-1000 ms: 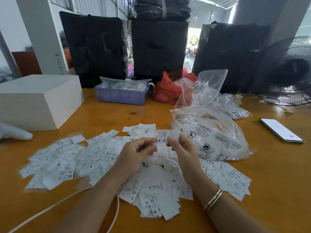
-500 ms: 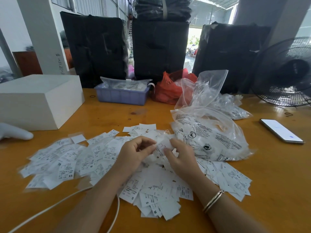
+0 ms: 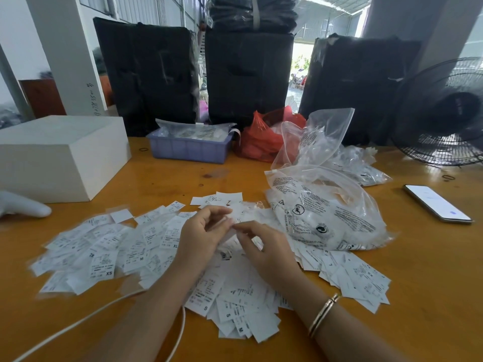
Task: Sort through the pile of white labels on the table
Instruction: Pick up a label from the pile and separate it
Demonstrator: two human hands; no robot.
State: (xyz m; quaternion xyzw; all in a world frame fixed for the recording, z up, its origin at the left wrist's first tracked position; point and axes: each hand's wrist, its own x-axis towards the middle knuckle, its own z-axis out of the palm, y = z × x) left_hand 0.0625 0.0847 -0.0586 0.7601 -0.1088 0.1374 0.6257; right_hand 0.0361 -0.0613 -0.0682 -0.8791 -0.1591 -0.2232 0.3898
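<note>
both hands meet over the middle of the heap. from where i watch, my left hand (image 3: 202, 231) has its fingers curled in, thumb and fingertips pinching what looks like a small white label (image 3: 236, 218) at the far edge of the pile; the paper is blurred, so i cannot tell if it is one label or several. my right hand (image 3: 264, 246) lies lower, fingers loosely bent, fingertips touching the same bit of paper; whether it truly grips is not clear to me.

going left to right: a big white rectangular box (image 3: 60, 155) sits far left, then the spread pile of white printed paper labels (image 3: 104, 257) fanned over the orange wooden table (image 3: 431, 283), sizes xs, m, xl readable, with s and m nearer me. right of the hands a clear printed plastic bag (image 3: 326, 210) lies touching the pile, and a flat smartphone (image 3: 437, 206) rests well apart on the far right.

to do this well, i would separate one label cleanly, turn its size mark up, read it, and drop it on matching ones without dragging neighbours or nudging the bag.
</note>
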